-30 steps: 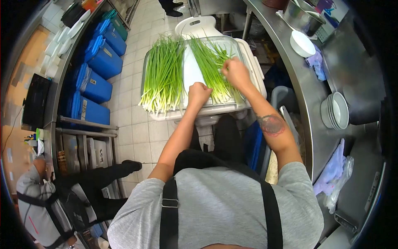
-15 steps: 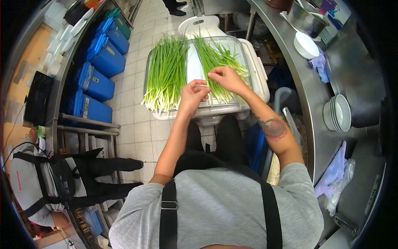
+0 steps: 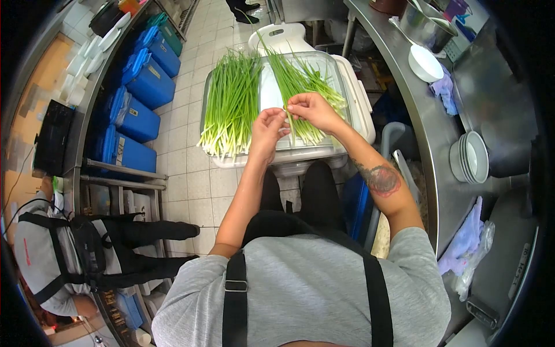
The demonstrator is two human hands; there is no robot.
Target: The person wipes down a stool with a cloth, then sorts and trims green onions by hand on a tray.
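Above the near edge of a clear tray (image 3: 270,87), my two hands meet at the fingertips. My right hand (image 3: 315,110) pinches a green onion (image 3: 287,104) whose long leaves point away from me. The fingers of my left hand (image 3: 267,132) are closed against the same stalk, just left of the right fingertips. Left of centre in the tray lies a thick bunch of green onions (image 3: 231,98), white ends toward me. A looser pile of green onions (image 3: 315,84) lies on the right side, partly hidden behind my right hand.
The tray rests on a white lidded container (image 3: 363,110), with a white plastic stool (image 3: 277,34) beyond. Blue bins (image 3: 147,78) line the left. A steel counter (image 3: 419,121) on the right holds bowls (image 3: 469,157) and cloths. Another person (image 3: 63,254) stands at left; dark shoes (image 3: 247,17) show ahead.
My hands have come closer together, and a green onion now shows between the fingertips. Its leaf tips reach up past the tray's far edge.
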